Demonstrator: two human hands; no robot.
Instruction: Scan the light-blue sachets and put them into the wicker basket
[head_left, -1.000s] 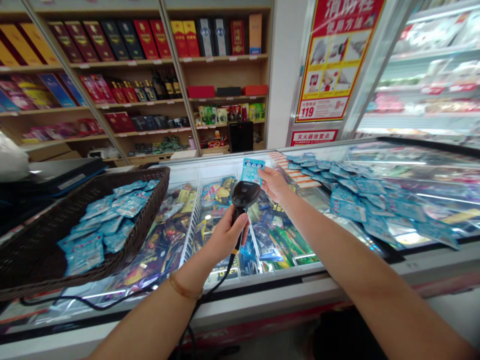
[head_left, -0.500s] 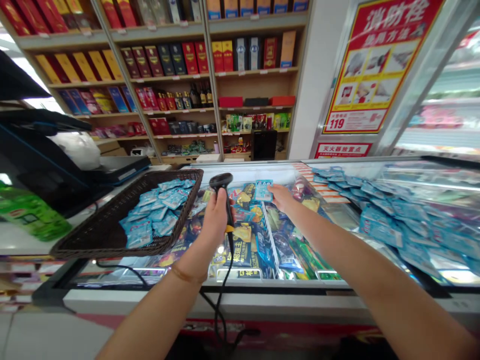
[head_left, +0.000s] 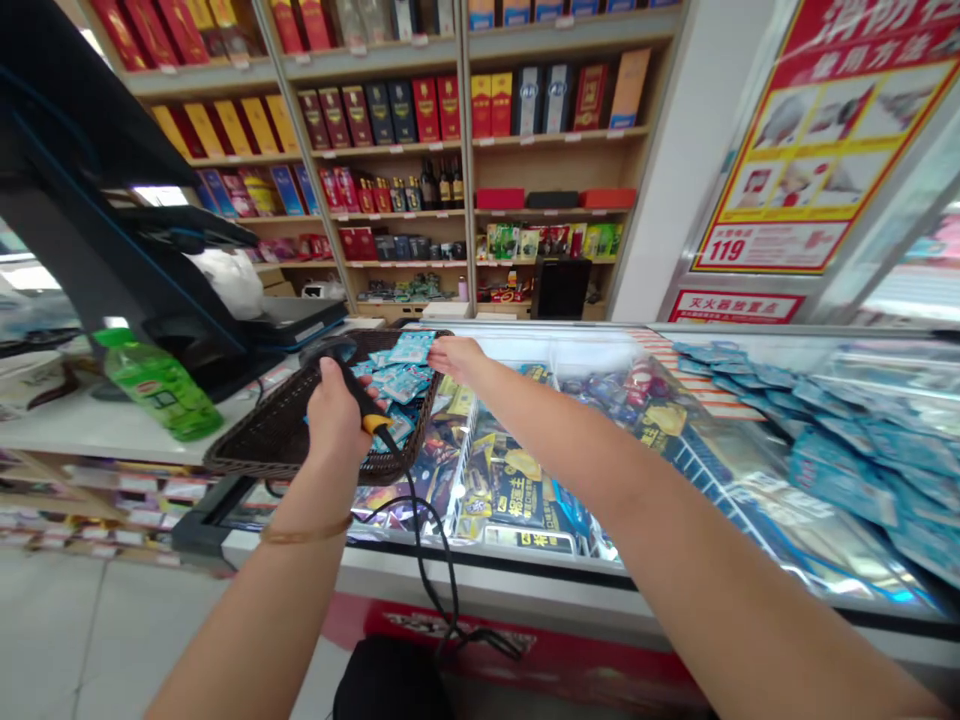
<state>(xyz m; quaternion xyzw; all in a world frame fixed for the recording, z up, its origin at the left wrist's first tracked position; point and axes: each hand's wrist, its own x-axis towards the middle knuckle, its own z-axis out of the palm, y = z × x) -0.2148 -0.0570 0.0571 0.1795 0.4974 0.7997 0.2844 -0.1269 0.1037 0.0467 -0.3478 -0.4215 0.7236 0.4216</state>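
My left hand (head_left: 334,408) is wrapped round the handle of a black barcode scanner (head_left: 360,393) with a yellow band, held over a brown wicker basket (head_left: 259,425). A cable hangs from the handle. At the basket's far right rim, my right hand (head_left: 459,358) pinches the edge of a small light-blue packet (head_left: 411,346). A heap of similar blue packets (head_left: 405,383) lies in the basket under it, partly hidden by the scanner and left hand.
Below the arms is a glass-topped freezer with bagged goods (head_left: 517,485). More blue packets (head_left: 847,440) are piled on the glass at right. At left stand a green bottle (head_left: 165,395) and a black checkout machine (head_left: 82,200). Shelves of boxes (head_left: 390,110) line the back.
Both hands have moved left toward the basket, the right one carrying the packet from above the freezer glass to the heap. The scanner now hangs over the basket. My view has turned left.
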